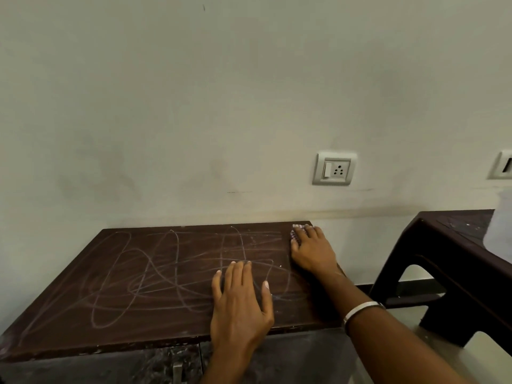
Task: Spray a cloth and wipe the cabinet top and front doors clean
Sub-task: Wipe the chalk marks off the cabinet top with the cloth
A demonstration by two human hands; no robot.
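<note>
The dark brown cabinet top (pixel 138 275) stands against the wall, covered in pale chalk-like scribbles. My right hand (pixel 311 252) presses a small checked cloth (pixel 297 233) flat on the far right corner of the top; most of the cloth is hidden under the fingers. My left hand (pixel 241 297) lies flat on the top near its front edge, fingers spread, holding nothing. The front doors (pixel 155 365) show only as a dark strip below the front edge, with a metal handle (pixel 177 371) between them.
A dark plastic stool (pixel 448 261) stands close to the right of the cabinet, with a translucent bottle-like object (pixel 500 225) on it at the frame's edge. A wall socket (pixel 333 168) sits above the cabinet's right end. Pale floor lies between cabinet and stool.
</note>
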